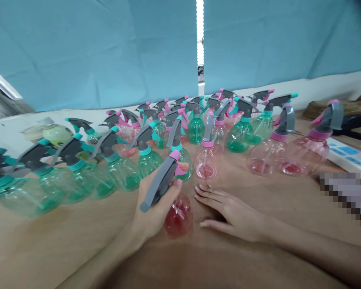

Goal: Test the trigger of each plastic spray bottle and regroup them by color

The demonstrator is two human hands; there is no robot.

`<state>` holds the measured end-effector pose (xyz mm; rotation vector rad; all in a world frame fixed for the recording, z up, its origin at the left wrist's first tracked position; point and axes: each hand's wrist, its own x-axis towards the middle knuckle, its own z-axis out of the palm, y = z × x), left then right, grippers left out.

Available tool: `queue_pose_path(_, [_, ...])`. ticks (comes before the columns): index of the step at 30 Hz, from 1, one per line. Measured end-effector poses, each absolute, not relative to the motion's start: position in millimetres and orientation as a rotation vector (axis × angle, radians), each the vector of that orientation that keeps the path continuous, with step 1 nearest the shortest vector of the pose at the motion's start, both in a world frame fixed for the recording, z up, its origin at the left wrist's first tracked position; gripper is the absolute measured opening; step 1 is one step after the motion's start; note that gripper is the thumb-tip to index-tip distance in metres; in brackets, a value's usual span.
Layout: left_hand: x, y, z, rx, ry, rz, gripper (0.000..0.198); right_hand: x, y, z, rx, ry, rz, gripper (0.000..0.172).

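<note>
My left hand (156,204) is wrapped round the neck of a pink spray bottle (179,218) with a grey sprayer head and pink nozzle. The bottle's round body shows to the right of my wrist, and its collar is hidden by my fingers. My right hand (228,208) rests on the table (243,257) just right of that bottle, fingers stretched out and holding nothing. Right behind the held bottle stands a green spray bottle (185,158). A clear pink spray bottle (206,160) is upright beyond my right fingertips.
A row of green spray bottles (123,174) stands at the left, with several more pink and green ones behind. Two pink spray bottles (266,154) are at the right, near a blurred-out flat object (349,192) and a white-and-blue box (349,154). Blue sheeting (108,52) hangs behind.
</note>
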<state>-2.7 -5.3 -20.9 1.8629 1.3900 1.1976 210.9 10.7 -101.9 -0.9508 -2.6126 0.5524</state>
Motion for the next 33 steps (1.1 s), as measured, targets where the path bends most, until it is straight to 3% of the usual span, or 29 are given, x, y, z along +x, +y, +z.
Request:
queue_pose_path(22, [-5.5,-5.3,-23.4,1.842,1.327,1.18,0.031,211.9,10.9,-103.9,-0.934,-2.595,0.545,0.069])
queue_pose_path(33, [-2.7,-6.4,-18.0,1.821,1.342,1.18,0.02,212.7,10.4,-103.8,-0.91,-2.561,0.555,0.068])
